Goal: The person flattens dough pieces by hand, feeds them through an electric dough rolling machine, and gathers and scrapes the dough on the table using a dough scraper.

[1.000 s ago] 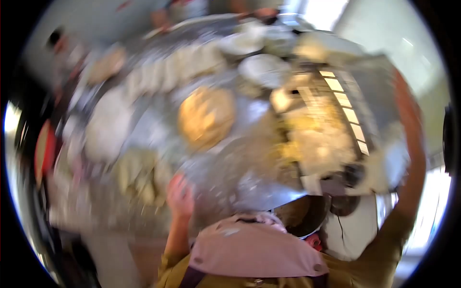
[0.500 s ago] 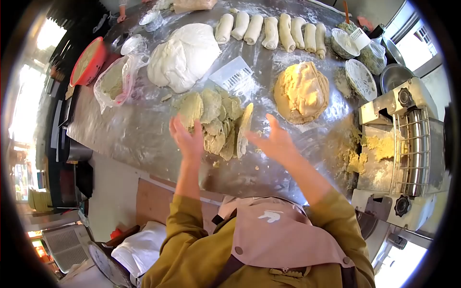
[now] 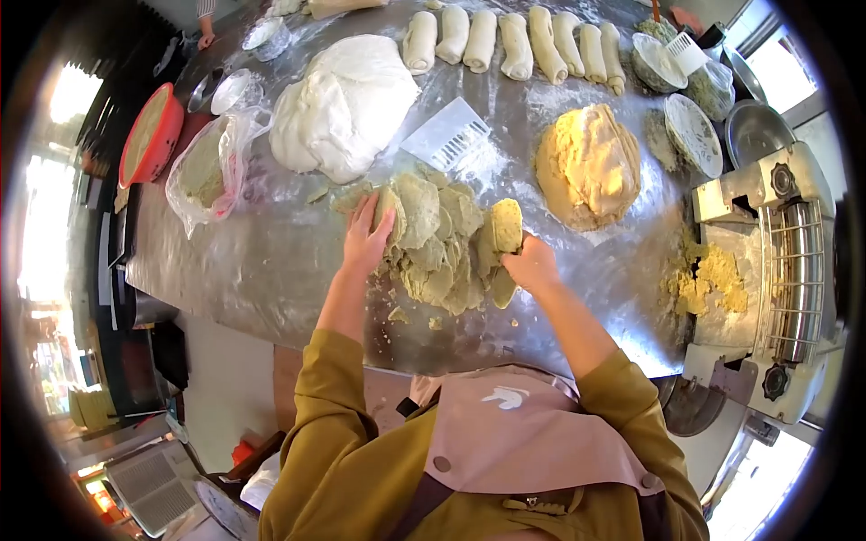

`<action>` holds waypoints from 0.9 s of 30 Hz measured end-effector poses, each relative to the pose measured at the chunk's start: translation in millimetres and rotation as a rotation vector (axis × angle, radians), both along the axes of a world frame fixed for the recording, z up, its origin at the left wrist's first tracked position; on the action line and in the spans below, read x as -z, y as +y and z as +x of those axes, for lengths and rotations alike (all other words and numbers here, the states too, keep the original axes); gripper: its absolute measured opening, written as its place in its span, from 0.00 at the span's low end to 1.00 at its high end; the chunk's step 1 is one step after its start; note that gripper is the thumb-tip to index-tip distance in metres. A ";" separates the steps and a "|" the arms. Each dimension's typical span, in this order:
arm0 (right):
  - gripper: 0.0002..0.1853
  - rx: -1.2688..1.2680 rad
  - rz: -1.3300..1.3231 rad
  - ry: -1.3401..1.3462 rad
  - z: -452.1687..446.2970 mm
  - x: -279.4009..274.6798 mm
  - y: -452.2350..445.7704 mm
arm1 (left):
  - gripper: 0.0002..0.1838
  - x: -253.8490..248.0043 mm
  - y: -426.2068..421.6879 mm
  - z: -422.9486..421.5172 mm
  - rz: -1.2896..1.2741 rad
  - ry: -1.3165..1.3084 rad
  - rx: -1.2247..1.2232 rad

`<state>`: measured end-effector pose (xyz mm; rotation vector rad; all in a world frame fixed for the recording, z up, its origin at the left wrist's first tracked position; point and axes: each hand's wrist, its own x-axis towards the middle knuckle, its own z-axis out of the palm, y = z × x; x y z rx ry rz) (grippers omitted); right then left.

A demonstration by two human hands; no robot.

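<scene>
A white-emblemed apron (image 3: 519,442) is worn; flaky dough (image 3: 428,239) is touched by the spread left hand (image 3: 365,242), a slab (image 3: 506,224) gripped by the right hand (image 3: 534,264).

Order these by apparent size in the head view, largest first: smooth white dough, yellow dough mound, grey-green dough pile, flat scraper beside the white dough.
1. Smooth white dough and grey-green dough pile: too alike to rank; the pile's outline is ragged.
2. Yellow dough mound.
3. Flat scraper.
</scene>
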<state>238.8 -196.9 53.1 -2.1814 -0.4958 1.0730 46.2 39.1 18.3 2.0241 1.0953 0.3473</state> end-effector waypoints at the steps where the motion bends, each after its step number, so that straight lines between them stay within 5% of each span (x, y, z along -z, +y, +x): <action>1: 0.34 0.044 0.057 0.021 -1.8 2.7 -5.8 | 0.35 3.7 1.2 -0.7 -0.020 -0.043 0.035; 15: 0.20 -0.015 0.090 -0.033 7.7 -30.3 -56.4 | 0.28 -10.0 -51.6 2.0 0.123 -0.145 -0.015; 18: 0.20 0.067 0.168 -0.074 21.3 -80.8 -104.2 | 0.27 6.5 -48.3 0.1 0.174 -0.116 -0.060; 20: 0.19 0.191 0.346 -0.090 30.9 -118.1 -144.2 | 0.26 11.5 -51.4 1.9 -0.051 -0.395 -0.104; 22: 0.19 0.290 0.481 -0.123 41.8 -164.6 -181.9 | 0.27 17.4 -51.8 -4.6 0.260 -0.230 -0.076; 27: 0.19 0.583 0.510 -0.465 67.7 -295.4 -286.1 | 0.29 11.3 -75.9 4.3 0.343 -0.119 -0.135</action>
